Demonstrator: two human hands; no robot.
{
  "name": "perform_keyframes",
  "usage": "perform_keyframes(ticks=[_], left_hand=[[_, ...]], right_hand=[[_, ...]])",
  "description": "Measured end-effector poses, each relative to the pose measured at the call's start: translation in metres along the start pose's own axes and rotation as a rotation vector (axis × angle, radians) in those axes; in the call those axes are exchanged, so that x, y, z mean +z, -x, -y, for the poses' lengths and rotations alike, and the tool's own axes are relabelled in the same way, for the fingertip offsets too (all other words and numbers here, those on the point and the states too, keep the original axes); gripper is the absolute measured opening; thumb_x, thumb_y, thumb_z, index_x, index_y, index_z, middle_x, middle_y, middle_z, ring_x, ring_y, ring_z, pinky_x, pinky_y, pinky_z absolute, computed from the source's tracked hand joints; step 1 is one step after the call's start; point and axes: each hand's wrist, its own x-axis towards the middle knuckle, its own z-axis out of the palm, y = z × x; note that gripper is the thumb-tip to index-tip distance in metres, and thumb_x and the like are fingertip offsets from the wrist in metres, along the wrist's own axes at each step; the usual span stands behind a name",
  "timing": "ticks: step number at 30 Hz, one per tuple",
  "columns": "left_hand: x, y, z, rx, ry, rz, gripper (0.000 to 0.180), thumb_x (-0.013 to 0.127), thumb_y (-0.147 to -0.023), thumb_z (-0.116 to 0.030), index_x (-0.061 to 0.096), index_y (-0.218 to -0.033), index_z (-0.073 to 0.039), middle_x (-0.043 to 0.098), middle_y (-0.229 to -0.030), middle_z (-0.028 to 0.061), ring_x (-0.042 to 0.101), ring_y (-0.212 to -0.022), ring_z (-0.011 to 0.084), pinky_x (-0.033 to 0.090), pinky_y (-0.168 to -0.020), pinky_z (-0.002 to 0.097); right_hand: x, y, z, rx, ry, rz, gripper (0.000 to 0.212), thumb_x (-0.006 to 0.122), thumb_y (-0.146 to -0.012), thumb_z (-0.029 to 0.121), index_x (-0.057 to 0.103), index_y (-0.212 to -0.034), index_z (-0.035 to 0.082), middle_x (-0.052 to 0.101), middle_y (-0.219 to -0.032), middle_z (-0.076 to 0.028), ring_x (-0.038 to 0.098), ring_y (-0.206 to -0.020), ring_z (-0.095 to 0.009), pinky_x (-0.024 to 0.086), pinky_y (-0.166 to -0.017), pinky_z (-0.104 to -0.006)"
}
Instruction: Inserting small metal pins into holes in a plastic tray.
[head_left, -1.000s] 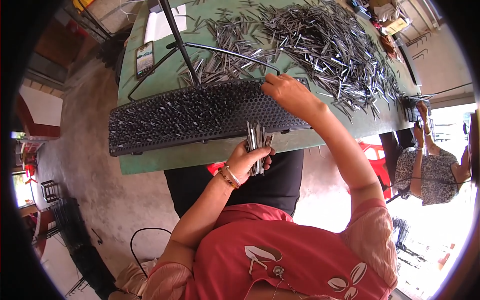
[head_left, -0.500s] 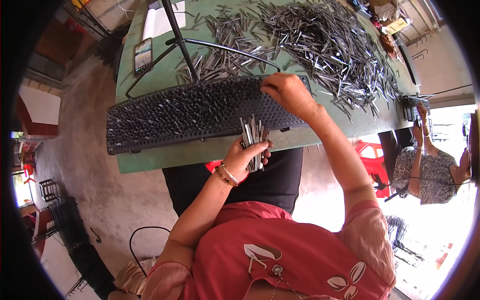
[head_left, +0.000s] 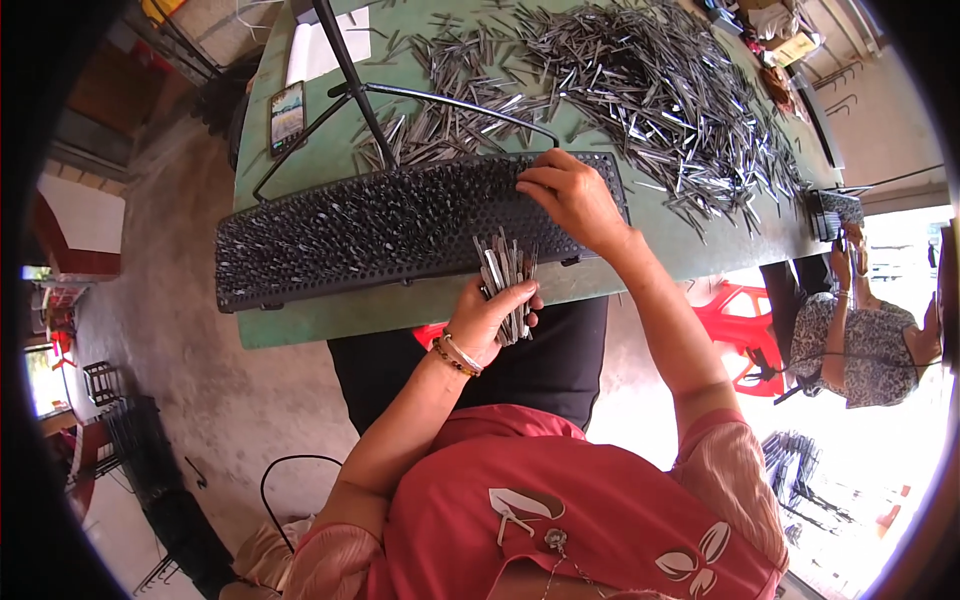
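A long black perforated rack [head_left: 400,265] lies along the near edge of the green table, its left and middle holes packed with upright dark metal strips [head_left: 330,225]. Toward the right end, many holes have nothing in them. My left hand [head_left: 490,315] is closed round a bundle of thin grey metal strips [head_left: 508,265], held upright just in front of the rack. Over the rack's right part, my right hand [head_left: 570,195] is pinched, fingertips down at the holes by the filled rows. Whatever lies between those fingertips is too small to make out.
A big heap of loose metal strips [head_left: 670,90] covers the table's [head_left: 290,328] far right. A black metal stand [head_left: 365,90] rises behind the rack. A phone [head_left: 287,118] and white paper [head_left: 318,48] lie at far left. Another person [head_left: 855,340] works at right, near a red chair [head_left: 745,330].
My right hand has shifted slightly left and down, its fingertips now lower against the rack. My left hand keeps its bundle in nearly the same place.
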Motion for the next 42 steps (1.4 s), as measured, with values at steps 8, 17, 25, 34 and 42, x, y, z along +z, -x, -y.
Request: perform_keyframes(ticks=[8, 17, 25, 34, 42], left_hand=[[0.005, 0.001, -0.002, 0.051, 0.069, -0.045, 0.019, 0.067, -0.083, -0.012, 0.058, -0.098, -0.004, 0.062, -0.084, 0.0049, 0.063, -0.074, 0.0147, 0.053, -0.057, 0.0276], [0.005, 0.001, 0.003, 0.108, 0.071, -0.116, 0.020, 0.065, -0.085, -0.012, 0.058, -0.102, -0.003, 0.063, -0.091, 0.0059, 0.064, -0.080, 0.0159, 0.053, -0.059, 0.0282], [0.011, 0.003, 0.003, 0.093, 0.078, -0.201, 0.017, 0.064, -0.085, -0.012, 0.059, -0.099, -0.003, 0.063, -0.085, 0.0060, 0.062, -0.068, 0.0150, 0.053, -0.057, 0.0287], [0.006, 0.005, 0.012, -0.015, 0.009, -0.104, 0.018, 0.065, -0.084, -0.009, 0.060, -0.099, -0.001, 0.064, -0.087, 0.0068, 0.063, -0.077, 0.0155, 0.054, -0.063, 0.0291], [-0.003, 0.005, 0.007, -0.061, -0.022, -0.031, 0.024, 0.066, -0.083, -0.009, 0.058, -0.105, -0.003, 0.065, -0.090, 0.0064, 0.063, -0.077, 0.0142, 0.055, -0.064, 0.0284]], right_hand=[[-0.015, 0.022, 0.030, 0.588, -0.646, 0.331, 0.027, 0.071, -0.080, 0.023, 0.069, -0.089, -0.002, 0.064, -0.071, -0.008, 0.055, -0.058, -0.010, 0.045, -0.053, -0.0258], [-0.020, 0.023, 0.033, 0.584, -0.775, 0.368, 0.019, 0.067, -0.083, 0.015, 0.068, -0.089, -0.003, 0.063, -0.071, -0.003, 0.054, -0.061, -0.007, 0.044, -0.054, -0.0223], [-0.015, 0.006, 0.024, 0.547, -0.733, -0.002, 0.020, 0.064, -0.086, 0.011, 0.063, -0.098, -0.004, 0.064, -0.080, -0.003, 0.055, -0.066, -0.006, 0.045, -0.060, -0.0205], [0.021, -0.012, 0.023, 0.126, -0.281, -0.267, 0.013, 0.065, -0.083, 0.006, 0.066, -0.095, 0.002, 0.065, -0.086, -0.007, 0.059, -0.070, -0.014, 0.047, -0.062, -0.0247], [0.029, -0.006, 0.025, 0.068, -0.255, -0.302, 0.015, 0.066, -0.079, 0.001, 0.065, -0.093, 0.000, 0.065, -0.090, -0.011, 0.064, -0.079, -0.025, 0.051, -0.069, -0.0303]])
